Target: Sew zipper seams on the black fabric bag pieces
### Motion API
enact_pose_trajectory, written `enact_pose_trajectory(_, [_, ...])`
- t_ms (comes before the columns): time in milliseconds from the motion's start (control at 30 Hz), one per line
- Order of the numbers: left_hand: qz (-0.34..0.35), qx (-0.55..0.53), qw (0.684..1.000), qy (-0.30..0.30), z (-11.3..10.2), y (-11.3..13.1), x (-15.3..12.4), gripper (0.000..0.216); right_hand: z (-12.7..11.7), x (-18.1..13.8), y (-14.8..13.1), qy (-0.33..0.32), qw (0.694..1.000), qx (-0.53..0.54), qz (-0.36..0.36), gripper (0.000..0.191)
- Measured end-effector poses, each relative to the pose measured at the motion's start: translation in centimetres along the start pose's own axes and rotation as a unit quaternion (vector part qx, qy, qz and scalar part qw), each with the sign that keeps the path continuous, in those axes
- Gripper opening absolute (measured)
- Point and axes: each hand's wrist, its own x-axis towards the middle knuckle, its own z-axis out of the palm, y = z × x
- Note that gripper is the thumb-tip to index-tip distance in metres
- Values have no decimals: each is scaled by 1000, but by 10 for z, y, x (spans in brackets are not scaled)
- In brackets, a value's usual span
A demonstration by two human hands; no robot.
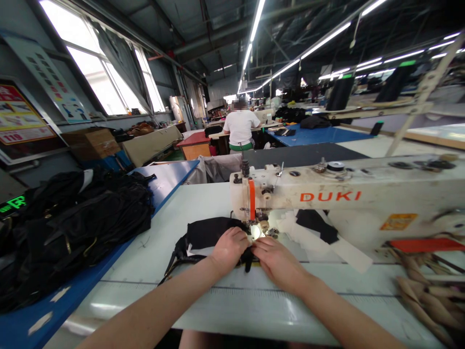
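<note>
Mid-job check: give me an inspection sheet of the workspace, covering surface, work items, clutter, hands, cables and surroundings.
Surface: pale sewing table, with ruler markings along its near side.
Job's things: black fabric beside the needle area of the sewing machine, which is marked DUKI.
Clutter: pale strips and a dark piece right of the needle area; dark garment pile on the blue table at left.
Hands: left hand on the fabric; right hand close beside it, fingertips near the needle area; exact grip unclear.
Cables: thin cord hanging near the ceiling lights.
Surroundings: person in a white top ahead, back turned; windows at left.
</note>
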Motion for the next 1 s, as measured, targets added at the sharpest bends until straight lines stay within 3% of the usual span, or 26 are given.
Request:
enact_pose_trajectory(433, [17,-72,997,10,3,-6,0,15,-2,-1,-2,5,1000,1,20,22])
enact_pose_trajectory(567, [-47,-155,985,64,10,-7,-3,18,-2,-2,-2,11,1000,-6,23,24])
enact_pose_trajectory(767, [-239,-285,916,148,18,-7,-6,21,-3,-2,-2,9,1000,-2,26,27])
enact_pose_trajectory(1000, [-267,-316,898,149,15,-6,-4,19,-3,-1,-2,17,999,42,19,30])
